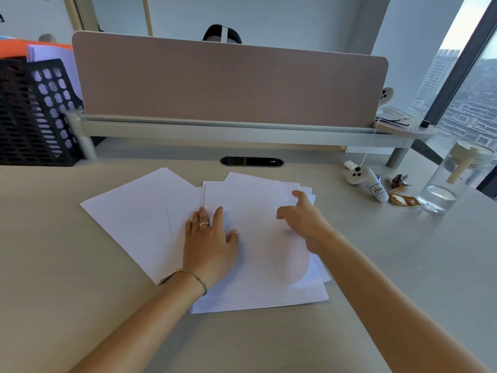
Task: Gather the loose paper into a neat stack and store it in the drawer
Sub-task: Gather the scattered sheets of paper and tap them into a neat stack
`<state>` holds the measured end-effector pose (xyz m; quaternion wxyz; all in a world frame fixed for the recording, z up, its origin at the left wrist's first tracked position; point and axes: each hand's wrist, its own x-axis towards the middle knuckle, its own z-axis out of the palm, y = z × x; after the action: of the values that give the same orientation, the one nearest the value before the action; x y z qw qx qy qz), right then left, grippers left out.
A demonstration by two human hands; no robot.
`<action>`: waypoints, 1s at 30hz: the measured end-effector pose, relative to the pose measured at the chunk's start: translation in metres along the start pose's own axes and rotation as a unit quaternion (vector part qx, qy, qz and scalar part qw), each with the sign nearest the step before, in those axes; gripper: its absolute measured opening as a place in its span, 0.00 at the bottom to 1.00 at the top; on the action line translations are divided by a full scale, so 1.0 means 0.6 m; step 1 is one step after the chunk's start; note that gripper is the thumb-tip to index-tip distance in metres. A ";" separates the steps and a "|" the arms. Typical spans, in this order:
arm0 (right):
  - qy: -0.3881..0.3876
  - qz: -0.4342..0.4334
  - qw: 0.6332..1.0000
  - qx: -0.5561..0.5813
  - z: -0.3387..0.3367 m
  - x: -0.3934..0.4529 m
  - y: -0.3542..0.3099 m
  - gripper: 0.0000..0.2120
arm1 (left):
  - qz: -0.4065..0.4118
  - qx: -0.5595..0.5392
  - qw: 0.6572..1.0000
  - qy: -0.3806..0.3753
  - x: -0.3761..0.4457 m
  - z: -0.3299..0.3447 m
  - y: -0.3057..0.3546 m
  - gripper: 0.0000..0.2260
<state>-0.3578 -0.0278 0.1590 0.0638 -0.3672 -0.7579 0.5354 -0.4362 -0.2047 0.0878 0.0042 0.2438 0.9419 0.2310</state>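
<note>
White paper [258,211] lies mid-surface, toward the far edge, still fanned out, not squared. Main pile sits under both my hands; sheet edges stick out at its far right and near right corners. One separate batch of sheets [139,214] is angled off to the left, its right edge tucked under or against the pile, can't tell which. My left hand [208,238] is flat, fingers spread, pressing on the pile's left side, gripping nothing. My right hand [304,219] is loosely open over the pile's right part, fingers half curled, holding nothing I can see. Judgement: gathering partly done; left batch still to merge, edges to align. Drawer not in view; storing not started.
</note>
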 end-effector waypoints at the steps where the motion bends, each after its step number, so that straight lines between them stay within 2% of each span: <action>1: 0.006 -0.008 1.000 0.023 0.001 0.002 -0.003 0.37 | -0.001 -0.005 1.000 0.000 0.000 0.000 0.000 0.28; 4: 0.031 -0.005 0.991 0.128 -0.011 0.011 -0.005 0.33 | -0.003 -0.043 0.999 0.000 -0.001 -0.005 0.001 0.28; 6: 0.023 0.034 0.976 0.216 -0.027 0.012 0.000 0.20 | -0.006 -0.083 0.997 0.000 -0.004 -0.012 0.002 0.28; 8: -0.018 0.079 0.958 0.275 -0.043 0.012 0.011 0.10 | -0.014 -0.137 0.991 0.001 -0.007 -0.021 0.004 0.27; 12: -0.094 0.100 0.958 0.252 -0.049 0.005 0.028 0.11 | -0.027 -0.232 0.972 0.019 -0.010 -0.033 0.001 0.25; 16: -0.101 0.108 0.971 0.191 -0.031 0.001 0.040 0.10 | -0.015 -0.289 0.957 0.024 -0.009 -0.062 -0.015 0.22; 17: -0.101 0.092 0.974 0.181 -0.034 0.001 0.039 0.11 | -0.013 -0.265 0.964 0.032 -0.007 -0.069 -0.028 0.21; 19: -0.105 0.051 0.978 0.175 -0.050 -0.002 0.028 0.14 | -0.028 -0.113 0.992 0.053 -0.003 -0.076 -0.071 0.21; 21: -0.112 0.011 0.976 0.189 -0.074 -0.007 0.011 0.17 | -0.062 0.053 0.996 0.035 0.001 -0.073 -0.118 0.24; 22: -0.114 -0.008 0.973 0.199 -0.085 -0.010 0.000 0.17 | -0.064 0.096 0.993 0.020 -0.001 -0.070 -0.132 0.24; 26: -0.127 -0.071 0.966 0.215 -0.102 -0.026 -0.065 0.12 | 0.024 0.088 0.996 -0.006 -0.004 -0.070 -0.135 0.22; 28: -0.157 -0.090 0.957 0.227 -0.090 -0.037 -0.100 0.14 | 0.074 0.074 0.994 -0.031 -0.009 -0.078 -0.123 0.19; 30: -0.180 -0.109 0.947 0.243 -0.072 -0.046 -0.130 0.20 | 0.092 0.041 0.993 -0.068 -0.023 -0.087 -0.112 0.28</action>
<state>-0.3551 -0.0242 0.2522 0.0713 -0.1537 -0.6394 0.7500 -0.4609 -0.2857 0.1035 0.0369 0.3444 0.9218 0.1743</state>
